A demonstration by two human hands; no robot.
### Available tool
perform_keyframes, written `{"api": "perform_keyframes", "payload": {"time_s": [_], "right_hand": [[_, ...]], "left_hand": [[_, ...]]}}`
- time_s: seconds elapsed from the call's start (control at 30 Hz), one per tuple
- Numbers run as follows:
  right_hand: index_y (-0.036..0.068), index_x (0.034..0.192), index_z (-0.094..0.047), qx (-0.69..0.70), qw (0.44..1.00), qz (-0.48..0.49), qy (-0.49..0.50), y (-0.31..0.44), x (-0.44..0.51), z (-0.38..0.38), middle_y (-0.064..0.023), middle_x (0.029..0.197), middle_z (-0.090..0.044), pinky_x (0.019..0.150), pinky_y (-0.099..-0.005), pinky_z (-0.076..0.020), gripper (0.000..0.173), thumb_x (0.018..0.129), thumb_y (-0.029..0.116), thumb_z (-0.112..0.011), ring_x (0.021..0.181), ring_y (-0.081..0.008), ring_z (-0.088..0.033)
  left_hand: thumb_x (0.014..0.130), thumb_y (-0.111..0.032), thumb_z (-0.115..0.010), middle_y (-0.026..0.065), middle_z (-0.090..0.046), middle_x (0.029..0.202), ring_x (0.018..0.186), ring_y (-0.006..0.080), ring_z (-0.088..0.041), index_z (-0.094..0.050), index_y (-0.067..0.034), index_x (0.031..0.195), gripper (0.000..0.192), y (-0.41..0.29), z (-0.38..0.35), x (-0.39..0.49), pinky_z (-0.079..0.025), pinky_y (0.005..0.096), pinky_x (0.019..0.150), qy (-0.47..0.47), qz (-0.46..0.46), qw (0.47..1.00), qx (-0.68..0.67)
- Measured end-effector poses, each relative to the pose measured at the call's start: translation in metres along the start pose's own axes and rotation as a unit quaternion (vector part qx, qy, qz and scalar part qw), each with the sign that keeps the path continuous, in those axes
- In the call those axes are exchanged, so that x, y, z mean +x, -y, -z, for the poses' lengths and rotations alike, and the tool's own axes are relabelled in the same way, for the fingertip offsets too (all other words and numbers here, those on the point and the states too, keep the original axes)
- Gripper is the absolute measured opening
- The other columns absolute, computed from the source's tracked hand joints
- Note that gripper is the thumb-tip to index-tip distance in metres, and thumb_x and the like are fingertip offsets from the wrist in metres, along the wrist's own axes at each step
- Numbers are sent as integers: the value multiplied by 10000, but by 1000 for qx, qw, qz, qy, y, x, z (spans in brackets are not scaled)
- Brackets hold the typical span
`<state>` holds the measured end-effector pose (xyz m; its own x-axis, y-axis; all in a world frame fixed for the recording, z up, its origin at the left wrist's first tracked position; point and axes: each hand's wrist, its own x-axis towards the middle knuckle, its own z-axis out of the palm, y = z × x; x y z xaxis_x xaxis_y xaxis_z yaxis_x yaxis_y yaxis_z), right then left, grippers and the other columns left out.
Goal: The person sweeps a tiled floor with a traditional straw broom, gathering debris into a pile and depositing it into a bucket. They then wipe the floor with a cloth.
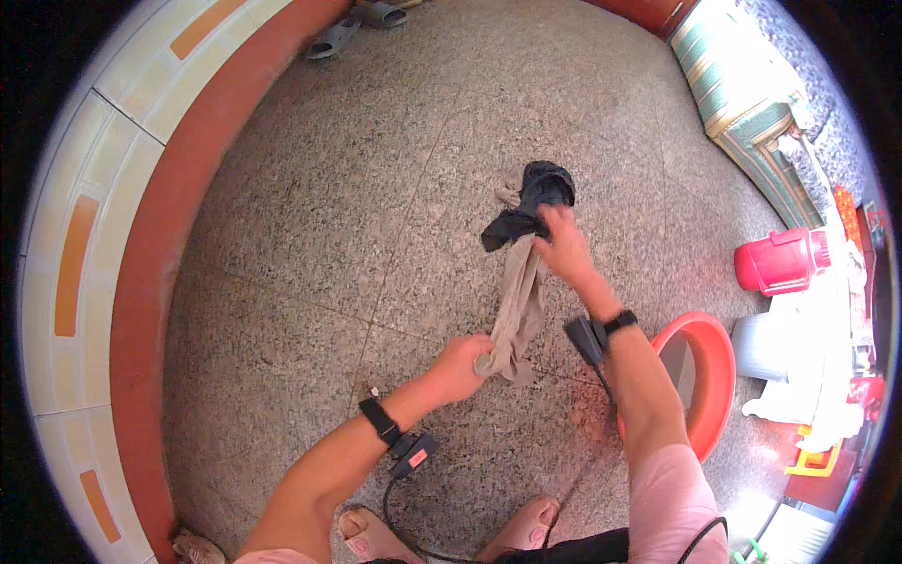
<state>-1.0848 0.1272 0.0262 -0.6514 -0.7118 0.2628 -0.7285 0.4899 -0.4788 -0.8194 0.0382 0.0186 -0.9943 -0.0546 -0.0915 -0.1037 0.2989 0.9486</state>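
A long beige cloth [520, 296] stretches between my two hands above the stone floor. My left hand [465, 363] is closed on its lower end. At its upper end my right hand [560, 243] touches the cloth and the black fabric [546, 189] beside it; the hand is somewhat blurred, so its hold cannot be made out. The black fabric is bunched up, with a bit of beige cloth [509, 193] showing on its left side. Each wrist bears a black strap with a small cabled device.
An orange-red plastic basin [719, 381] lies by my right forearm. Beyond it are a grey-white bucket [761, 345], a pink-red jug [779, 261] and a striped sofa [747, 127]. Slippers [335, 39] lie at the top left. A red-edged tiled wall [91, 268] runs along the left.
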Motion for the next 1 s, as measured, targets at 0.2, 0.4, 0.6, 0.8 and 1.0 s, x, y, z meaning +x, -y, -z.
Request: {"api": "perform_keyframes", "payload": {"time_s": [0.2,0.4,0.6,0.8,1.0], "right_hand": [[9,1011,-644,32,975,-215,48,-60,9,-22,-156,1012,-667,816,-449,-537,269,776,123,-709,898,-333,-644],[34,950,-646,586,750,-290,-103,-14,6,76,-39,844,-655,605,-324,-474,136,874,146,-650,707,-150,-597],[35,811,-647,419,884,-201,-47,39,-46,178,-11,716,-591,580,-319,-451,213,912,218,-608,658,-135,-565],[-36,847,-635,261,925,-275,24,58,-152,146,-110,741,-618,581,-375,-501,320,871,278,-688,693,-189,-620],[42,1420,-432,119,943,-250,183,73,-246,36,-279,1449,-398,1063,-501,-400,736,793,272,-741,1292,-437,-451]], "left_hand": [[750,-50,-739,114,-649,902,867,320,-648,-690,-61,957,213,-45,43,-24,-504,370,735,-35,-99,994,-5],[784,-51,-761,64,-680,967,938,183,-638,-693,-32,1024,250,-81,85,-15,-488,311,837,-112,-162,976,-89],[795,-40,-752,30,-637,1138,1036,146,-594,-608,-56,1229,457,-57,66,32,-482,310,919,-85,-104,988,-81],[737,-113,-848,181,-334,1529,1385,455,-321,-409,-202,1481,868,-20,31,46,-396,529,1078,-69,92,924,366],[738,-120,-854,192,-251,1574,1442,434,-242,-478,-150,1400,762,12,23,50,-359,538,1129,2,123,895,430]]}}
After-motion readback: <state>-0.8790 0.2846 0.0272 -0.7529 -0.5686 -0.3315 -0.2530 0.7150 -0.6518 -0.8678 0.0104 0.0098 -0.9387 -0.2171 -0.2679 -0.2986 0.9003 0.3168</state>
